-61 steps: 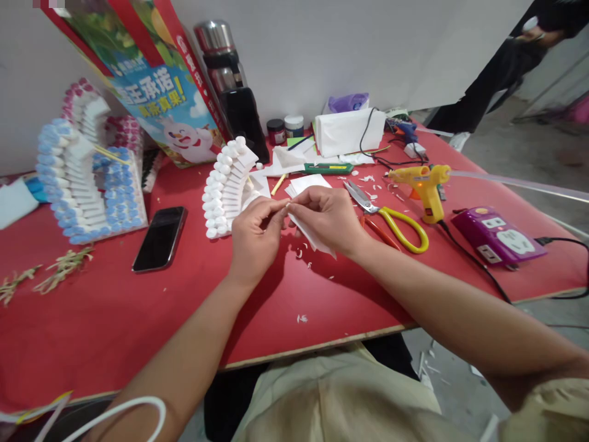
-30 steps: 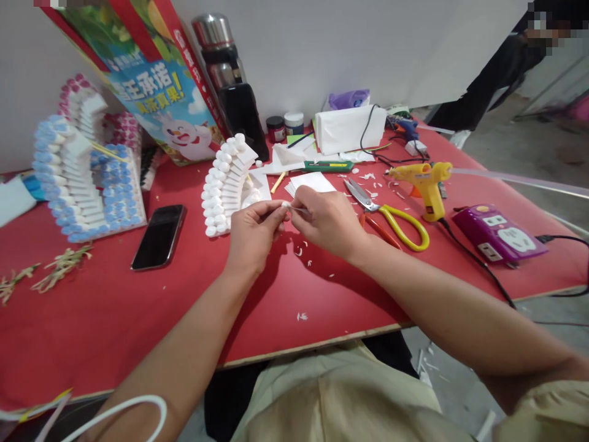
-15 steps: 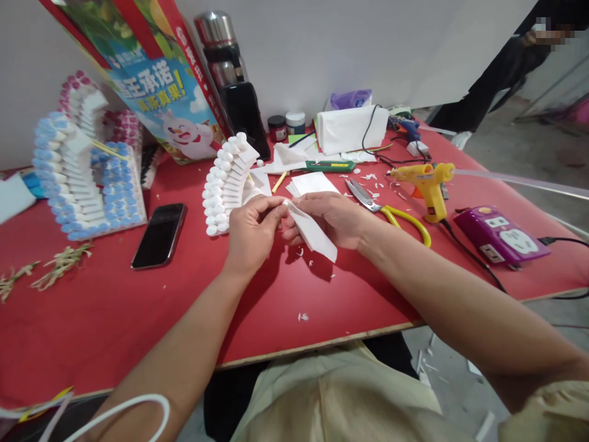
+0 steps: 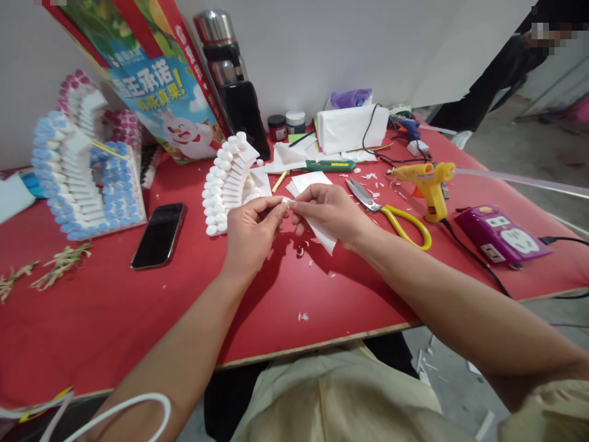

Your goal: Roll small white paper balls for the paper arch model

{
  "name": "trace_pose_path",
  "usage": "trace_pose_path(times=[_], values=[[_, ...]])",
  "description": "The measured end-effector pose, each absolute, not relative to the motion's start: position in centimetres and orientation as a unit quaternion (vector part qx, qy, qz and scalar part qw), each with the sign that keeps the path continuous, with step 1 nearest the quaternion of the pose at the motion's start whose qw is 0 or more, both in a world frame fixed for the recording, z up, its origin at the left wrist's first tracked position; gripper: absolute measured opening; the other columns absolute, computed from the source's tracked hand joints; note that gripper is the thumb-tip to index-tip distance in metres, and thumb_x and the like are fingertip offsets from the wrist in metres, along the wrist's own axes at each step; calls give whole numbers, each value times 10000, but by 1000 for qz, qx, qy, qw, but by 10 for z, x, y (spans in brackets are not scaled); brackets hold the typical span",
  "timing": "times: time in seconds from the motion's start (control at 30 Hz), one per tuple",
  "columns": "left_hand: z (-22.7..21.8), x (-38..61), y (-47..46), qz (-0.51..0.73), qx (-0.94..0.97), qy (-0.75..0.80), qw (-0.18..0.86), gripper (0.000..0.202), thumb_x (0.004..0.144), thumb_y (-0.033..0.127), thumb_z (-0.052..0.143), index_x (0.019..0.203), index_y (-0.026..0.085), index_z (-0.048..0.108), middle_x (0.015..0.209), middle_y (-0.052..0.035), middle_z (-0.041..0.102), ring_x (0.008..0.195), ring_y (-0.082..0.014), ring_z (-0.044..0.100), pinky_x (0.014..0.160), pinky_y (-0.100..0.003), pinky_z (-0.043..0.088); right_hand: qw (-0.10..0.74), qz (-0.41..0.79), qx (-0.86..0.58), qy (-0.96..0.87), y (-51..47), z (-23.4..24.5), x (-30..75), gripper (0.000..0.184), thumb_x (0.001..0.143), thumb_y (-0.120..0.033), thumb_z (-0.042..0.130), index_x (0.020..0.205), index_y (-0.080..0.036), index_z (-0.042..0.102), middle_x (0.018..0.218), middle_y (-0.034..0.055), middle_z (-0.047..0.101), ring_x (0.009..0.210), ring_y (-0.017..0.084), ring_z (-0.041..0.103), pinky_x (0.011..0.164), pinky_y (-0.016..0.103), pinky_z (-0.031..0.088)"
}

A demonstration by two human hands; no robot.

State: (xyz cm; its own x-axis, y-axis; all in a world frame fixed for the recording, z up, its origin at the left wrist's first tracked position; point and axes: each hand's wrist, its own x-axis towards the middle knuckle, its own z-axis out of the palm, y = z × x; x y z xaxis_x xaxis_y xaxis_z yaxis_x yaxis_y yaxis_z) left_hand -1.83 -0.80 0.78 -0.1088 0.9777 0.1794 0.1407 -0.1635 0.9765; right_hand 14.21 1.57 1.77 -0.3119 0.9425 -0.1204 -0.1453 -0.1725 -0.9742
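Between my two hands is a piece of white paper (image 4: 323,236), its near end pinched small and its free end hanging below my right palm. My left hand (image 4: 254,233) is closed, thumb and forefinger pinching the rolled white tip. My right hand (image 4: 329,212) is closed too, its fingertips on the same tip and its fingers covering most of the sheet. Just beyond my left hand stands a curved white model (image 4: 226,184) edged with rounded white pieces. Past my right hand lie a stack of white paper squares (image 4: 310,181) and yellow-handled scissors (image 4: 391,215).
To the right are a yellow glue gun (image 4: 426,181) and a purple power strip (image 4: 501,236). A green cutter (image 4: 330,166) lies behind. On the left are a phone (image 4: 159,236), a blue-and-white model (image 4: 87,178) and dried stalks (image 4: 62,265). A printed bag (image 4: 165,92) and a flask (image 4: 221,49) stand behind.
My right hand has turned over the paper, its fingers coming to the pinched tip and covering more of the sheet. My left hand has stayed almost still.
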Motion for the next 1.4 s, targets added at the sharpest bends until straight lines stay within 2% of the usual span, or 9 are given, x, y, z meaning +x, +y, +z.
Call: trace_pose_path(times=[0.1,0.23,0.5,0.6,0.8,0.9,1.03,1.17,1.4], values=[[6,-15,-10,540,575,511,342,118,845,273,768,910,185,810,643,6,637,532,-99,499,495,-234,414,456,548,-438,-547,13,14,141,209,843,-165,722,715,-189,559,602,2,657,490,139,638,481,260,486],[8,-13,-13,536,653,494,207,100,890,248,728,919,189,804,769,-21,698,673,-137,607,634,-267,500,494,415,-450,-618,10,9,139,163,838,-205,695,719,-197,583,650,22,676,592,166,663,533,283,484],[3,-16,-15,511,726,452,88,147,961,206,647,974,177,790,790,-44,697,744,-164,654,727,-297,534,489,473,-389,-621,6,8,138,153,906,-226,651,789,-203,555,686,14,692,545,162,685,519,293,527],[4,-17,-16,511,725,445,124,174,975,206,632,1045,194,792,851,-46,727,759,-154,681,734,-284,564,498,492,-362,-616,8,9,141,154,914,-214,665,801,-192,563,668,11,692,556,160,698,556,295,558],[13,-26,-10,547,627,427,354,79,877,255,769,907,204,822,735,-10,726,620,-136,681,596,-264,605,462,500,-307,-665,14,14,152,196,928,-302,709,838,-174,591,709,20,717,541,150,691,534,288,548],[13,-31,-4,531,612,420,408,124,854,287,792,932,201,835,802,-32,752,651,-154,710,578,-276,624,455,504,-285,-676,16,13,155,236,931,-359,718,853,-167,603,734,39,723,572,168,702,566,316,564],[11,-31,-3,519,609,423,425,163,868,313,778,972,202,838,792,-32,749,626,-144,701,617,-284,630,448,493,-296,-685,18,12,156,218,932,-341,712,846,-167,612,717,28,716,569,157,696,564,302,558],[10,-26,-9,518,638,433,370,134,906,278,734,960,210,835,731,-17,714,590,-114,651,625,-249,584,442,485,-315,-685,16,13,156,179,930,-283,691,820,-163,618,702,21,712,528,146,684,522,282,542],[5,-23,-11,527,632,455,342,154,927,303,712,951,200,823,712,-27,694,616,-131,642,649,-274,578,438,555,-304,-638,15,10,151,145,926,-262,676,836,-168,611,714,30,732,563,167,716,518,288,579]])
